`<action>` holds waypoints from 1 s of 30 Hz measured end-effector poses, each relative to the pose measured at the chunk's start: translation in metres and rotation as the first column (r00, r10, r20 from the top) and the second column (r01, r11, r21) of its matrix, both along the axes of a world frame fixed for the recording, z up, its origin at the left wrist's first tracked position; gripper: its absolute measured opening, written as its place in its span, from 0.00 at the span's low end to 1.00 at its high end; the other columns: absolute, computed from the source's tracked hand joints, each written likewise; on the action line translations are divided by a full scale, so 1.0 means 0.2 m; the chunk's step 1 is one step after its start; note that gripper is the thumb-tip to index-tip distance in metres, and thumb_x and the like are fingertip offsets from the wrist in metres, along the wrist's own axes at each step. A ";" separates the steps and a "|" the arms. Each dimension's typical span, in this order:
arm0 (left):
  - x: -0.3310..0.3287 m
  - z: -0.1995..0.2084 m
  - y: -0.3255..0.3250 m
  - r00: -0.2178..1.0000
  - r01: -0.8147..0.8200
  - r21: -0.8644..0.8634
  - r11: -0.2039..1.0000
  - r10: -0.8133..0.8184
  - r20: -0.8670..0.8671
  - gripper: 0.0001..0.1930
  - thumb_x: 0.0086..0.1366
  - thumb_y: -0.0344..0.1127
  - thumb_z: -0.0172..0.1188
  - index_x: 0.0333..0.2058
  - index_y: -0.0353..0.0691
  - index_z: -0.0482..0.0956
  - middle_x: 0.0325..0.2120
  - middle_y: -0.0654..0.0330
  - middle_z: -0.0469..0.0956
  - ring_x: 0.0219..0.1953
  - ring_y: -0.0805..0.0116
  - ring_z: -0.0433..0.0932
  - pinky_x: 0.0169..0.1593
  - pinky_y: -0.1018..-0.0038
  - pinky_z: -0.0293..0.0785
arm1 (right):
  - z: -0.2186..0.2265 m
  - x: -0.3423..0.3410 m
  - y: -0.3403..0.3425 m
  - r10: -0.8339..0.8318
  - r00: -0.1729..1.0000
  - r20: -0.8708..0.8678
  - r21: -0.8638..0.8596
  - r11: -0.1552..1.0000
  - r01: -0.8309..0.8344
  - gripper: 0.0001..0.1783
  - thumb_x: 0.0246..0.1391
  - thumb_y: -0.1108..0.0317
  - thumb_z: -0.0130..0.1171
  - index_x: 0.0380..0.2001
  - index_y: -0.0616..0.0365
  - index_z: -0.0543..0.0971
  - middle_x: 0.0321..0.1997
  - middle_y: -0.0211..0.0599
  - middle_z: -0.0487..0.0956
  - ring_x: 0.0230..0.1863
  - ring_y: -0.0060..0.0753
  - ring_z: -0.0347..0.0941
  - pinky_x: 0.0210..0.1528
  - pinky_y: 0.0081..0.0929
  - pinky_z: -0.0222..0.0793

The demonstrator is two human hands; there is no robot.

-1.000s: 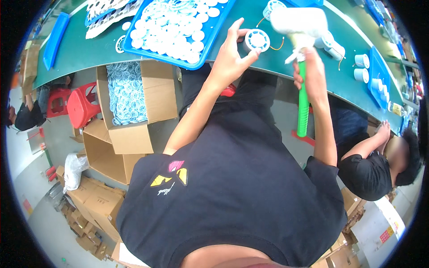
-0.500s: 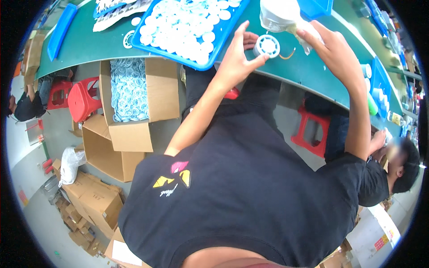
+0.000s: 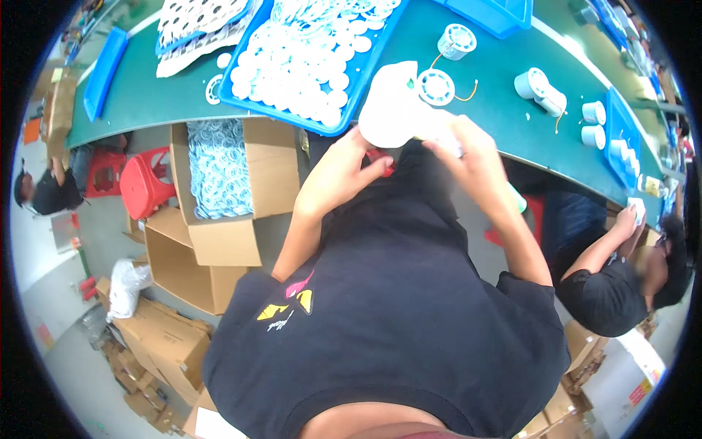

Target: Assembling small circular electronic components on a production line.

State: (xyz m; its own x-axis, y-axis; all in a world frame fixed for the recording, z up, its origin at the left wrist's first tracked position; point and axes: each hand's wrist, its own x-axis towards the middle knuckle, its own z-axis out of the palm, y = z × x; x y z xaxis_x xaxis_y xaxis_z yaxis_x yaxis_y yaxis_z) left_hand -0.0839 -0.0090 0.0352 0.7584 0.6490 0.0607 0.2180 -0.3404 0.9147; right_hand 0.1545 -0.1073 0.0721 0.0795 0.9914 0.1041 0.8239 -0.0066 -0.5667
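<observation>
Head view, looking down over the person's black shirt: both hands meet just above the centre of the frame, at the near edge of the green table (image 3: 168, 95). The left hand (image 3: 340, 172) is curled, its fingers closed against the lower edge of a white rounded piece (image 3: 391, 110) that sits between the two hands. The right hand (image 3: 472, 157) is also curled, its fingertips pinching the same piece from the right side; what exactly the fingertips press on is too blurred to tell. Something small and red (image 3: 380, 157) shows between the hands, below the white piece.

Just right of the white piece, a white round spool (image 3: 436, 86) with a thin orange wire lies flat on the table, close to the right hand. A second spool (image 3: 457, 40) lies further up. To the upper left of the hands, a blue tray (image 3: 292, 117) is full of white round discs (image 3: 307, 66). White cylinders (image 3: 540, 86) stand toward the upper right.

Below the table, left of centre, an open cardboard box (image 3: 252, 183) holds pale blue rings, with a red stool (image 3: 146, 183) beside it. At the right edge another person (image 3: 621, 278) in a dark shirt works at the same table.
</observation>
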 end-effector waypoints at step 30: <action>0.76 -0.19 0.44 0.988 -0.056 0.267 0.962 0.015 0.156 0.39 0.60 0.34 0.71 0.69 0.42 0.66 0.56 0.48 0.71 0.60 0.54 0.73 0.66 0.63 0.70 | -0.12 0.16 0.23 -0.398 0.914 0.083 0.201 0.905 0.376 0.20 0.65 0.64 0.61 0.56 0.63 0.78 0.52 0.56 0.80 0.42 0.57 0.82 0.44 0.45 0.78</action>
State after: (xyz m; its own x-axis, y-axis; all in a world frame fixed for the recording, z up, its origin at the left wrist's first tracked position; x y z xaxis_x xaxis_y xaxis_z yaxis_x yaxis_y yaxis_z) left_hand 0.0674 0.0785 -0.0031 0.7036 0.6191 0.3488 0.1012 -0.5732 0.8132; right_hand 0.1864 -0.0607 0.0473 0.4293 0.8494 0.3071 0.8380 -0.2477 -0.4862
